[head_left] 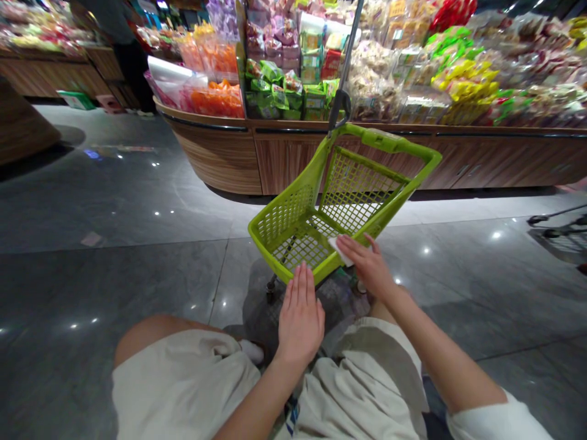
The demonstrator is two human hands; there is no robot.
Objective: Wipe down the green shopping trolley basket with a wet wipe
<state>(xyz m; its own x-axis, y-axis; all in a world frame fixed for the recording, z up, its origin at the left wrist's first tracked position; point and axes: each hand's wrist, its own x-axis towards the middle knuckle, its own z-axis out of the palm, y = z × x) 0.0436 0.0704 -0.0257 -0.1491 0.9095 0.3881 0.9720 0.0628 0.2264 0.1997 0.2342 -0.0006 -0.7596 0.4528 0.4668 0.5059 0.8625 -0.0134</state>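
A lime-green plastic shopping basket (293,211) on wheels stands on the floor in front of me, empty, with a dark pull handle rising from its far side. My left hand (300,318) lies flat, fingers together and stretched out, against the basket's near rim. My right hand (369,266) presses a small white cloth (338,249) on the basket's right rim with its fingers extended over it. My knees in light shorts show below.
A curved wooden display counter (275,153) piled with packaged snacks runs behind the basket. Polished grey floor tiles (114,244) spread to the left. Part of another trolley's wheels (557,229) shows at the right edge.
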